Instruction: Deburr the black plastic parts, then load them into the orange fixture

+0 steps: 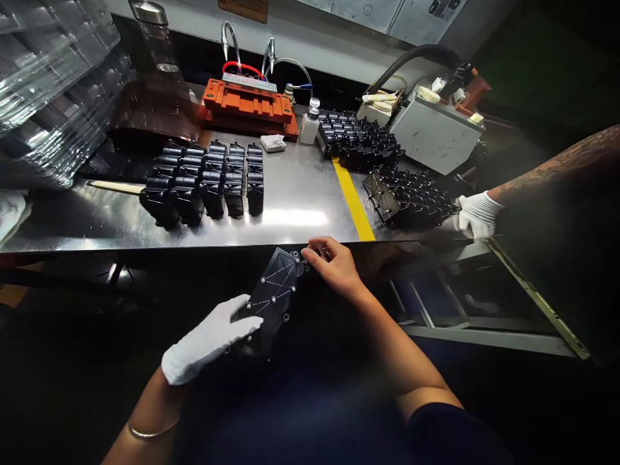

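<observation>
notices (382, 16) unreadable; left hand (208, 339) and right hand (334, 266) hold black part (271, 300).

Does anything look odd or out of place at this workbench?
The person's hands don't match: the left hand wears a white fabric glove, while the right hand is bare. That looks odd because both touch the same black plastic plate.

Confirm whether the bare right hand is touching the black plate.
Touching: the head view shows the fingers of the right hand against the upper corner of the black plate.
</observation>
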The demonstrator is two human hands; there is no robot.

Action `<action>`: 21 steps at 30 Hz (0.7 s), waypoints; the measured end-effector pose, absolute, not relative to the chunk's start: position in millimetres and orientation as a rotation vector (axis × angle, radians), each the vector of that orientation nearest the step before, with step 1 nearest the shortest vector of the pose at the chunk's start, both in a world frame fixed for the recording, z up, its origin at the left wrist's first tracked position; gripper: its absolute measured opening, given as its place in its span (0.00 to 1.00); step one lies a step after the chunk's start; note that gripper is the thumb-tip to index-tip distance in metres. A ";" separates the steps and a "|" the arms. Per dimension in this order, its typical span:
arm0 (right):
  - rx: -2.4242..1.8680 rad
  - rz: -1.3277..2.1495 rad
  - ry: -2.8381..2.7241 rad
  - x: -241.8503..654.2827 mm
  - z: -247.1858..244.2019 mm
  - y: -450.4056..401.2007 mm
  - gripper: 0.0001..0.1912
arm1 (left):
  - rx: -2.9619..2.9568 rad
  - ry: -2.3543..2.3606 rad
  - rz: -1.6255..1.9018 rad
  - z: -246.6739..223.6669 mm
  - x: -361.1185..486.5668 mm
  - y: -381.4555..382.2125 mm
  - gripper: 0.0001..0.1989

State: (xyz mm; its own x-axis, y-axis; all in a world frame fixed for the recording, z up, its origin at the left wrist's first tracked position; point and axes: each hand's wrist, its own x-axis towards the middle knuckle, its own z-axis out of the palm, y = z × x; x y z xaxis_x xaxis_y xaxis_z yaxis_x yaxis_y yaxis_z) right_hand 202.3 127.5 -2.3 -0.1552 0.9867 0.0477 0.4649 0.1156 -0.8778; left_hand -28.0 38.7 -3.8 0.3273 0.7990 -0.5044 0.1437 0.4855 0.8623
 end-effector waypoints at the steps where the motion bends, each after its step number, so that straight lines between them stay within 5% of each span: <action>1: -1.422 1.232 -1.704 204.9 -1.9 127.5 0.18 | 1.025 1.137 0.455 -0.9 -34.3 36.7 0.15; 5: -1.266 2.105 -1.473 206.2 -11.8 112.7 0.20 | 0.870 1.044 0.513 -6.1 -53.0 32.0 0.09; 10: -1.282 1.806 -0.922 191.4 -35.5 82.9 0.22 | 0.567 1.064 1.096 -42.7 -44.9 22.6 0.12; 13: -1.292 1.575 -0.852 175.8 -48.9 67.8 0.22 | 0.461 0.921 1.109 -54.1 -19.5 15.0 0.23; 18: -1.237 1.531 -0.899 160.7 -63.2 53.0 0.23 | 0.352 1.153 1.106 -59.3 16.3 15.1 0.17; 21: -1.211 1.591 -0.846 164.0 -63.3 53.0 0.21 | 0.448 1.177 1.096 -59.3 19.9 14.6 0.22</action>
State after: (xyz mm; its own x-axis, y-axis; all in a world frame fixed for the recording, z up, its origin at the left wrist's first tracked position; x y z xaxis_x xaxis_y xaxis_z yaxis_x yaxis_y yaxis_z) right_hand 164.0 53.0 -63.3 -0.0782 0.9449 -0.3179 -0.2649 -0.3271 -0.9071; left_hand 19.9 14.6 -59.3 -0.0195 0.8611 -0.5081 -0.4452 0.4475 0.7756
